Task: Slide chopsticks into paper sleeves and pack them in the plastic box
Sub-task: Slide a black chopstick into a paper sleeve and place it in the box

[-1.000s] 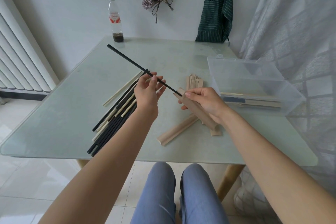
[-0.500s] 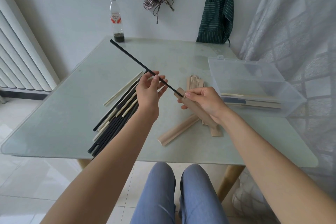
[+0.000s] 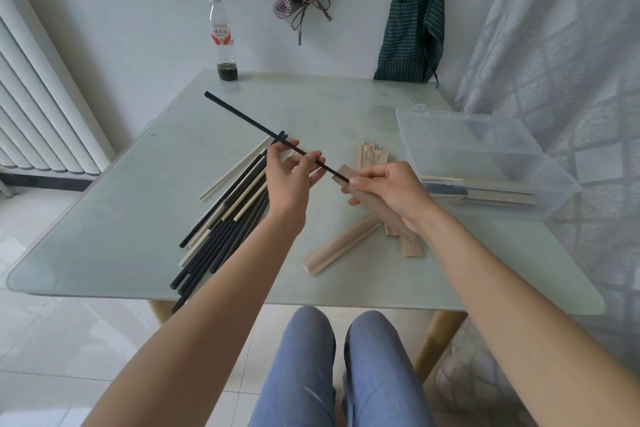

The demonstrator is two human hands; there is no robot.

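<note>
Left hand pinching a long black chopstick near its lower third, tip aimed down at the mouth of a tan paper sleeve. Right hand wrapped round that sleeve, thumb and forefinger at the open end, apparently holding it apart, with the chopstick tip just at or barely inside the opening. Insertion step under way, by the look of it: next, a straight push along the sleeve's axis, kept in line so the paper does not buckle. Beside the left forearm, a loose pile of black and pale chopsticks on the glass table; more empty sleeves under the hands. Further right, a clear plastic box already holding a few sleeved pairs.
</note>
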